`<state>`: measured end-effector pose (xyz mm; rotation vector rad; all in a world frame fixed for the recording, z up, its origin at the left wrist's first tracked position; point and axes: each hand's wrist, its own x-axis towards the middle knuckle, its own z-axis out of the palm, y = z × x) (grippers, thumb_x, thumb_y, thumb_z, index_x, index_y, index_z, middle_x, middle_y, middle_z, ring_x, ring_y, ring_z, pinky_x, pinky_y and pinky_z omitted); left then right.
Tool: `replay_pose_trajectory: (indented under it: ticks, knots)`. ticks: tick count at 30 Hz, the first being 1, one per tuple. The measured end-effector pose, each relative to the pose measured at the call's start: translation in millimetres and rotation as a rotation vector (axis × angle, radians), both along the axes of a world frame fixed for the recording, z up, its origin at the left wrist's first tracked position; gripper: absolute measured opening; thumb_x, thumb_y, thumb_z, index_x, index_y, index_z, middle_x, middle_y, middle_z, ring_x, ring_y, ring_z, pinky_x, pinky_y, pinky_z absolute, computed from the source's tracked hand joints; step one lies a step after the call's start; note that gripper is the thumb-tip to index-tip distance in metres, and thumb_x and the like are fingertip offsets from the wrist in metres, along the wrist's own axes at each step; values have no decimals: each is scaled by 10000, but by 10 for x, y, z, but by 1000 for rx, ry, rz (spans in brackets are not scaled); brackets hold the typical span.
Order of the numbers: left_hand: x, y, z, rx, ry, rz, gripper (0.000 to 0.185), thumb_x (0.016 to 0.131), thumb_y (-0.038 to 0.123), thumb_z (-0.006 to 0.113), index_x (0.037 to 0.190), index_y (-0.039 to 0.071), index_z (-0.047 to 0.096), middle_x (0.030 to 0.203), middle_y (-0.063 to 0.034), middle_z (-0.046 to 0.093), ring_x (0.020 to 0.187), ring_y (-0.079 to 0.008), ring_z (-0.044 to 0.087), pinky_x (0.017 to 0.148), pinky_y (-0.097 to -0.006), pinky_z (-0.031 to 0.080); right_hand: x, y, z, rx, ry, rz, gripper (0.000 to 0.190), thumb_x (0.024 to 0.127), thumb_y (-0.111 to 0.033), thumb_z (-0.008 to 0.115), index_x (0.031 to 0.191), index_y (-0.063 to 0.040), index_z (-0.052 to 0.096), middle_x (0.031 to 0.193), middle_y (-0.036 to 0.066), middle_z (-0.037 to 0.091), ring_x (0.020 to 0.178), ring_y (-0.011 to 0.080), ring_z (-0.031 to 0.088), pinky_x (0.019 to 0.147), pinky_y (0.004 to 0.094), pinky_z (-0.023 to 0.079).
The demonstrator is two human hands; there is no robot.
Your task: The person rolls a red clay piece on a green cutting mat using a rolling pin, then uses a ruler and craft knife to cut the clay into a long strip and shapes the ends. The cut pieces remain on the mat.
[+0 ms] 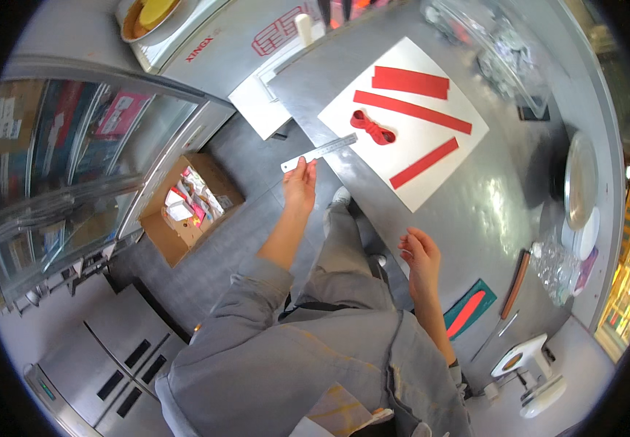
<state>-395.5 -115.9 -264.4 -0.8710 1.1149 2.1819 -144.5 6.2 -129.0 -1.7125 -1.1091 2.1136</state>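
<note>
My left hand (299, 185) holds a steel ruler (320, 152) near its holed end; the ruler's far end lies over the edge of the white sheet (424, 194). My right hand (421, 254) is empty with its fingers loosely curled, at the front edge of the metal table. On the sheet lie a red bow (372, 128), a wide red strip piece (410, 82), a long red strip (413, 112) and a shorter red strip (424, 163).
A green board with a red piece (467, 311) and a wooden-handled tool (515, 284) lie right on the metal table (369, 191). Clear plastic packaging (506, 54) is at the far side. A cardboard box with scraps (184, 207) stands on the floor at left.
</note>
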Motion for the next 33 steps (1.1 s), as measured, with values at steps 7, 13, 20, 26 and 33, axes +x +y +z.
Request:
replay_pose_trajectory:
  ticks: [7, 13, 20, 26, 33]
  knots:
    - [1267, 2, 696, 221, -302, -488, 71, 949, 71, 623, 998, 22, 638, 964, -75, 697, 882, -148, 683, 765, -228, 586, 286, -205, 136, 130, 221, 59, 324, 934, -162, 650, 1216, -5, 616, 1047, 81, 690, 958, 139, 631, 793, 272, 494]
    - [2788, 186, 931, 309, -305, -894, 90, 942, 40, 617, 1030, 30, 633, 1013, -73, 695, 943, -142, 679, 794, -224, 577, 1486, -398, -39, 103, 225, -388, 212, 934, -168, 667, 1066, -3, 655, 953, 58, 673, 867, 116, 627, 754, 252, 488]
    - [4434, -11, 703, 161, -374, -987, 129, 916, 35, 657, 1029, 18, 598, 1002, -100, 679, 950, -174, 673, 809, -247, 568, 3245, -600, -378, 168, 115, -614, 153, 934, -138, 675, 1023, -75, 566, 823, -18, 596, 749, 68, 574, 649, 214, 456]
    - [5065, -266, 784, -64, -81, -1266, 155, 907, 87, 691, 1023, 5, 629, 999, -113, 696, 902, -152, 670, 768, -256, 538, 3841, -582, -437, 9, 163, -454, 149, 925, -114, 676, 1048, -55, 614, 819, -23, 618, 676, 50, 531, 606, 199, 410]
    - [5096, -14, 655, -264, 469, -1656, 223, 910, 129, 694, 1078, -13, 659, 972, -82, 711, 867, -145, 660, 764, -272, 508, 3920, -260, -663, 107, 90, -301, 213, 958, -125, 619, 1126, -12, 685, 798, -52, 593, 660, 23, 473, 577, 193, 364]
